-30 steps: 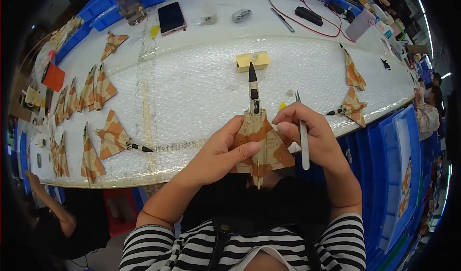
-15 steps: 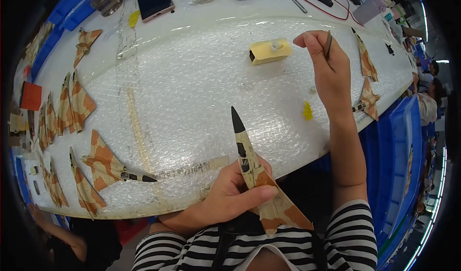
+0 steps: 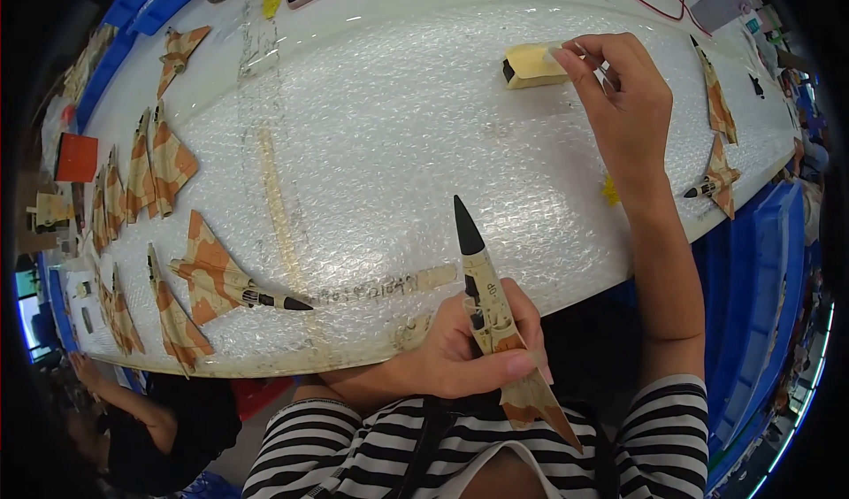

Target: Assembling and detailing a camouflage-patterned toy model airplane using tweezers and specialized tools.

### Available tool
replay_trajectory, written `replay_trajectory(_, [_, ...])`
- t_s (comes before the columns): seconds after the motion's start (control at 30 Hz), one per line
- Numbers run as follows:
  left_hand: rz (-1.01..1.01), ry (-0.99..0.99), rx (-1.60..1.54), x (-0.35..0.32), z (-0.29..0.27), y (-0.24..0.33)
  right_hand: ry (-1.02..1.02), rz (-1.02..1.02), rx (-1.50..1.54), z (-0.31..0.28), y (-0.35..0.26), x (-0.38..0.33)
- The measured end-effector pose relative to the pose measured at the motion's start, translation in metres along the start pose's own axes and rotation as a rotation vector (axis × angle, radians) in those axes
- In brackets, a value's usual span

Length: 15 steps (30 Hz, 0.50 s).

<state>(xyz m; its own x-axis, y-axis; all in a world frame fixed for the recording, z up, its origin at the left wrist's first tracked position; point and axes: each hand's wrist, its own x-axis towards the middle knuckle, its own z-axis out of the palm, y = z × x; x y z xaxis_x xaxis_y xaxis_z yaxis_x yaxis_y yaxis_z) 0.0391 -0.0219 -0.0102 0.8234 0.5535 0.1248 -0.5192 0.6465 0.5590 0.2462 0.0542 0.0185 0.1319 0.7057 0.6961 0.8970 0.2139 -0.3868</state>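
**Right hand now on the yellow block, model plane parked in left**

Left hand [image 3: 460, 357] has the model plane [image 3: 491, 322] clenched around mid-fuselage, black nose pointing up and away, tail over the striped shirt [image 3: 371, 450], just off the near edge of the bench [image 3: 398, 127]. Same hold as half a second ago, plane slightly more upright.

Right hand [image 3: 623, 101] was above the yellow block [image 3: 533, 64] holding a thin tool; now it has come down beside it, fingertips pinched at the block's right end on something small and pale. Can't tell whether that's tape or a tab. Tool no longer clearly visible.

Reads as: picking material off the block for the plane.

Other camo planes [image 3: 221, 278] lie along the left of the bubble wrap [image 3: 398, 189]; two more at far right [image 3: 716, 180].
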Motion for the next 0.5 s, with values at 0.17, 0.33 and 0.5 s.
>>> replay_trajectory(0.17, [0.081, -0.045, -0.037, -0.002, -0.003, -0.004, 0.142, 0.014, 0.063, -0.012, -0.008, 0.002])
replay_trajectory(0.33, [0.075, -0.114, -0.027, -0.002, -0.004, -0.004, 0.168, 0.109, 0.100, -0.019, -0.011, 0.000])
replay_trajectory(0.5, [0.081, -0.086, 0.001, -0.003, -0.003, -0.005, 0.118, 0.126, 0.134, -0.015, -0.006, 0.000])
